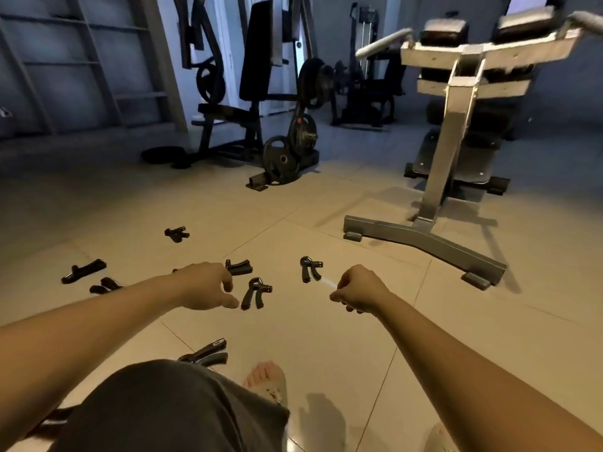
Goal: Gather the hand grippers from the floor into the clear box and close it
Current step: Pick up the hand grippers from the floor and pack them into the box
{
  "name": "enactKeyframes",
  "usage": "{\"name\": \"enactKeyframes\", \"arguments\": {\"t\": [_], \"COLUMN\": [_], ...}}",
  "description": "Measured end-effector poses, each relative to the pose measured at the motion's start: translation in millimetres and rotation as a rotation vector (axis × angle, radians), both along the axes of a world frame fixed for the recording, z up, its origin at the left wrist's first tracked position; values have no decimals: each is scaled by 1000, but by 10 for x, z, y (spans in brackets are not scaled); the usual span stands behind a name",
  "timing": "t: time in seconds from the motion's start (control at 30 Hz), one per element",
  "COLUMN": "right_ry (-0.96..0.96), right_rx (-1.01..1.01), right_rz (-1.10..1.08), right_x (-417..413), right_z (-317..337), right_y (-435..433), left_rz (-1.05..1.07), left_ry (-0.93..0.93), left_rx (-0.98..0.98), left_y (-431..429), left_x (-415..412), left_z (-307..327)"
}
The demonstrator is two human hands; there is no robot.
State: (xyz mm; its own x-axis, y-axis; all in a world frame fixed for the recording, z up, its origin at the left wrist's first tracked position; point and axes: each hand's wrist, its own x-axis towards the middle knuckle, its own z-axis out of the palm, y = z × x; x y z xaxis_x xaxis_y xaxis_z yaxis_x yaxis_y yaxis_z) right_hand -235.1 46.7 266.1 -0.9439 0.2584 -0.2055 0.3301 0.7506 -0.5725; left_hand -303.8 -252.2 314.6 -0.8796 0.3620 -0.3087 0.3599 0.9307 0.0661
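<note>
Left hand (208, 287) hangs low over the tiled floor (326, 353), fingers loosely curled and holding nothing. Its thumb stretches toward the nearest hand gripper (256, 293), which lies right off the thumb tip; whether they touch, I can't tell. A second hand gripper (239, 267) sits just beyond the knuckles. Over to the right hand (357, 290): it's balled up tight, pinching a pale strip (328, 283), too blurred to identify. Just past that strip lies a third hand gripper (310, 269), between the two hands. Well out beyond the left hand, a far hand gripper (177, 233) lies alone. Outside the left forearm are two more hand grippers (84, 271). Back behind the left hand, against the bent knee (169, 406), is a near hand gripper (205, 353). A grey bench frame (424, 236) stands well beyond the right hand.
</note>
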Motion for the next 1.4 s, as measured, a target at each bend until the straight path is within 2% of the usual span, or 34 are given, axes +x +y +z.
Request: {"name": "enactKeyframes", "arguments": {"t": [0.37,0.5,0.6,0.77,0.9,1.03,1.23,1.3,1.4], "right_ry": [-53,-79,-104,-126,-163,-183,-192,-185,-209], "right_rx": [124,163,173,67,41,154,349,362,327], "right_rz": [-8,24,41,6,-24,-26,-93,-98,-92], "right_x": [-1901,-2464,-2845,-3405,-3776,-4048,-4215,-4176,-4048], "right_z": [-1244,-1705,-2039,-2545,-2900,-3108,-3298,-3316,-3279], "right_y": [176,303,398,546,615,573,419,406,424], "left_rz": [259,312,274,390,502,561,705,742,689], "left_ry": [-69,-62,-67,-19,-3,-9,-164,-204,-219], "left_rx": [306,327,280,282,265,221,291,359,374], "left_y": [67,268,440,608,702,794,790,732,645], "left_x": [-1802,-2295,-2539,-2803,-2915,-2995,-2864,-2778,-2674], "left_z": [-1569,-2262,-2762,-3425,-3731,-3825,-3779,-3774,-3747]}}
